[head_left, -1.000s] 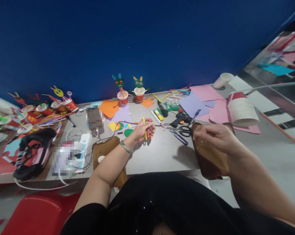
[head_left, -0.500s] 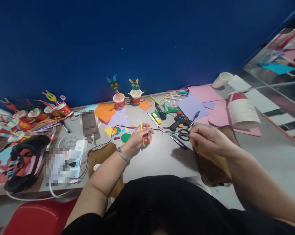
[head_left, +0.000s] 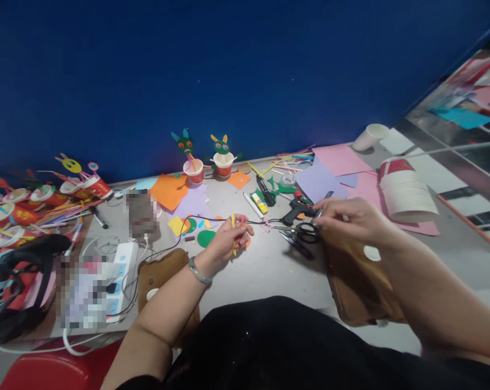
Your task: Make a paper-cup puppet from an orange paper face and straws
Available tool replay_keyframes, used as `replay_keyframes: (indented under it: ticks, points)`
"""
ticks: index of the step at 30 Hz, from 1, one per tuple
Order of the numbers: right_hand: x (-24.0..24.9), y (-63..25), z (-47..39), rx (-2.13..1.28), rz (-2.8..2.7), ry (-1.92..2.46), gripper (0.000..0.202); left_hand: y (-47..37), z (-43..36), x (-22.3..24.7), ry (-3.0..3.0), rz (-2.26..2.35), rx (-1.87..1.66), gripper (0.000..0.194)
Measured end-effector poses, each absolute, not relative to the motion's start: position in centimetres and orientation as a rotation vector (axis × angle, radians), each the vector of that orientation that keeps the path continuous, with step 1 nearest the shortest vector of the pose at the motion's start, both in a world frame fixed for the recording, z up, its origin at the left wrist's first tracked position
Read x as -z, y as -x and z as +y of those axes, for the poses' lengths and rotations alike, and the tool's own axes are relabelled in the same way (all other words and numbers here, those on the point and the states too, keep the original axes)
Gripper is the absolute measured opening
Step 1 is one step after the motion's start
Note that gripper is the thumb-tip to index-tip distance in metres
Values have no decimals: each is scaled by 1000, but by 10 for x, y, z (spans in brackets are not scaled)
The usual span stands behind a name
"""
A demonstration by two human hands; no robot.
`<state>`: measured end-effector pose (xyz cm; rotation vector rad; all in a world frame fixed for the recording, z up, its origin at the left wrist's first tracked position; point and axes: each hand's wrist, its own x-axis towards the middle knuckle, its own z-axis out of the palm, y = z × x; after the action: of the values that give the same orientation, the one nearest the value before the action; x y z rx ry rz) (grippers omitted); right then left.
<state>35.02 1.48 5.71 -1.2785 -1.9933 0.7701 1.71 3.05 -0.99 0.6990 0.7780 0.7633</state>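
Observation:
My left hand (head_left: pixel 227 238) is closed around a thin yellow straw (head_left: pixel 233 234) that sticks out above and below the fingers. A small red piece (head_left: pixel 243 219) shows at its fingertips; whether it joins the straw I cannot tell. My right hand (head_left: pixel 344 221) pinches at a dark pen with a silvery part (head_left: pixel 329 194), mostly covered by the fingers. Just left of that hand lie black-handled scissors (head_left: pixel 308 233), with a second dark cutting tool (head_left: pixel 296 246) below them. A black glue gun (head_left: pixel 294 210) rests behind the scissors.
Two paper-cup figures (head_left: pixel 222 164) stand by the blue wall. A marker (head_left: pixel 265 190), a yellow glue stick (head_left: pixel 260 203) and coloured paper (head_left: pixel 321 179) lie behind my hands. Stacked paper cups (head_left: pixel 409 192) are at right; a power strip (head_left: pixel 123 276) with cables is at left.
My right hand has moved up and forward over the pen, its fingertips now meeting it. The left hand keeps the yellow straw, turned slightly. The camera view has shifted a little.

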Motion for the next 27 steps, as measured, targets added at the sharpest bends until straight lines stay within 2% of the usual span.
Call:
replay_keyframes:
  ticks: [1,2,4,5,8,11,12,17,22,27]
  points:
    - [-55,-358,28,-744,-2033,1262,30,-17,30,9,-699,779,-761,44]
    - [-54,-365,42,-744,-2103,1253,12,-17,30,8,-698,781,-757,43]
    - [-50,-379,74,-732,-2149,1400,46,-18,30,7,-688,794,-744,42]
    - [-49,-385,90,-660,-2081,1541,48,-18,30,7,-680,801,-737,41]
    - [-44,-399,138,-412,-1677,1905,31,-19,30,7,-655,808,-726,40]
    - [-37,-408,178,-341,-1596,1969,40,-19,30,8,-655,798,-725,42]
    - [-34,-410,189,-316,-1599,1986,37,-19,30,9,-658,797,-728,43]
    - [-20,-420,228,-179,-1614,2135,5,-18,28,11,-655,822,-729,46]
    - [-11,-423,258,-136,-1699,2277,29,-19,26,16,-665,797,-697,50]
    - [-2,-419,285,-286,-1875,2362,15,-20,25,20,-680,769,-665,50]
